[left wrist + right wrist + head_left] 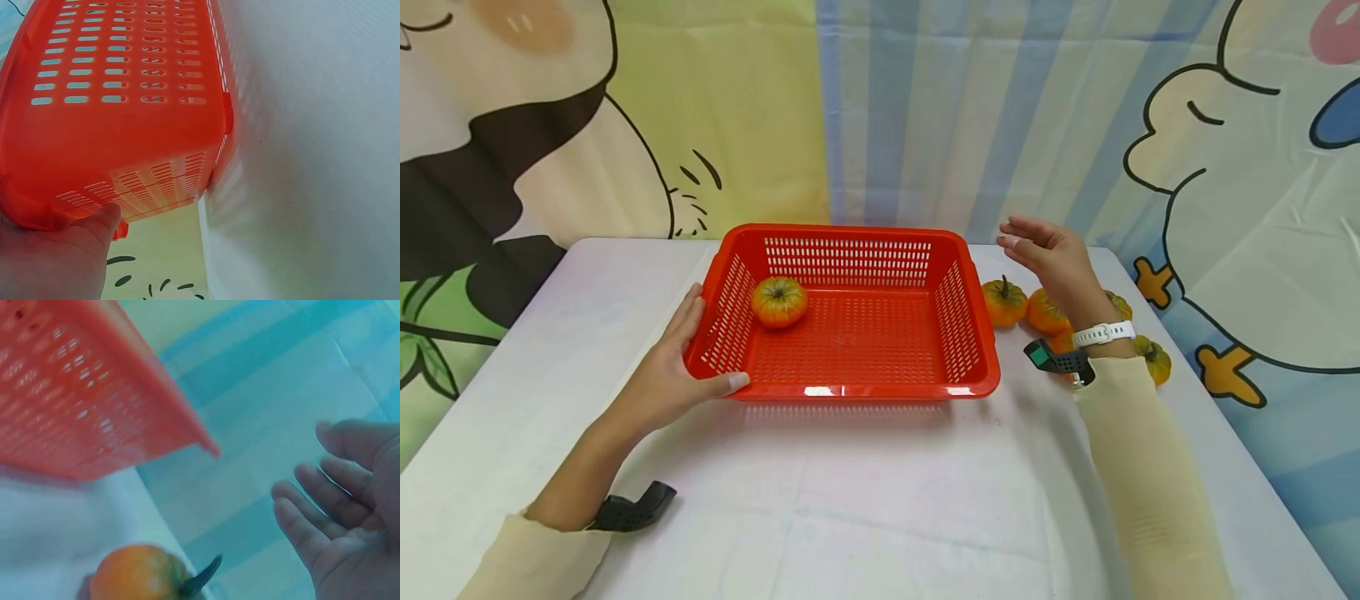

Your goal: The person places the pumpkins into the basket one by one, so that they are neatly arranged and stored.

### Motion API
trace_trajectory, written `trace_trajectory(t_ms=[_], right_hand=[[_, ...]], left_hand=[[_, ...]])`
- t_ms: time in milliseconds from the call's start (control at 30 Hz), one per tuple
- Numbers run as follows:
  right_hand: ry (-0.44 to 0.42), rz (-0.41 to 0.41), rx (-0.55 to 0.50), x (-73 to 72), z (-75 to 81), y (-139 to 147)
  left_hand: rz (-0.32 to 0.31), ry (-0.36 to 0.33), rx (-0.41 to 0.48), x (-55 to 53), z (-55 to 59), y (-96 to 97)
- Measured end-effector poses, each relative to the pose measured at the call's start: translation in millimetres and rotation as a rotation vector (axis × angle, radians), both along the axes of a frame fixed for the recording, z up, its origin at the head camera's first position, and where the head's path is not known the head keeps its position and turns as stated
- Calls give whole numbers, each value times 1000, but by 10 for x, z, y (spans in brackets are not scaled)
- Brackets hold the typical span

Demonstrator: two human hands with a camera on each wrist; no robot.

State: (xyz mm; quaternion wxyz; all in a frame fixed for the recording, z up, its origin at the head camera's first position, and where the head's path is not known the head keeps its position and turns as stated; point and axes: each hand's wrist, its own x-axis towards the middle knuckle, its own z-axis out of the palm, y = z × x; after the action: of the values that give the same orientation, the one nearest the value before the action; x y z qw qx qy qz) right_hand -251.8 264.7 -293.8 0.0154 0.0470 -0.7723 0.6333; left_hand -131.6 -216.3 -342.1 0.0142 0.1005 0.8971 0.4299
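A red plastic basket (850,392) with slotted walls stands on the white-covered table. Inside it, towards the left, lies one small orange-and-green pumpkin (779,302). My left hand (662,379) grips the basket's left front corner, its thumb at the front rim and the other fingers along the outer left side. Beyond the basket's right side, my right hand (1051,262) is raised with fingers extended and nothing in it. Several more small pumpkins (1004,302) sit below and around that hand, some partly hidden by the forearm. One pumpkin (147,575) with a dark stem shows in the right wrist view.
A cartoon-printed curtain (940,108) hangs behind the table (850,508) and along its right side. Dark wrist devices (634,507) are on both arms, and a white band (1103,334) circles the right wrist.
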Motion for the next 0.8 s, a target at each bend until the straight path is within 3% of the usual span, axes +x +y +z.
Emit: trace_trajectory(t_ms=[267, 500, 800], right_hand=[[-33, -172, 157, 30, -309, 122], [-36, -215, 166, 43, -498, 132], [-130, -253, 211, 55, -649, 165]], left_hand=[[22, -12, -20, 11, 14, 16], [26, -13, -9, 11, 4, 12], [18, -5, -12, -14, -14, 7]])
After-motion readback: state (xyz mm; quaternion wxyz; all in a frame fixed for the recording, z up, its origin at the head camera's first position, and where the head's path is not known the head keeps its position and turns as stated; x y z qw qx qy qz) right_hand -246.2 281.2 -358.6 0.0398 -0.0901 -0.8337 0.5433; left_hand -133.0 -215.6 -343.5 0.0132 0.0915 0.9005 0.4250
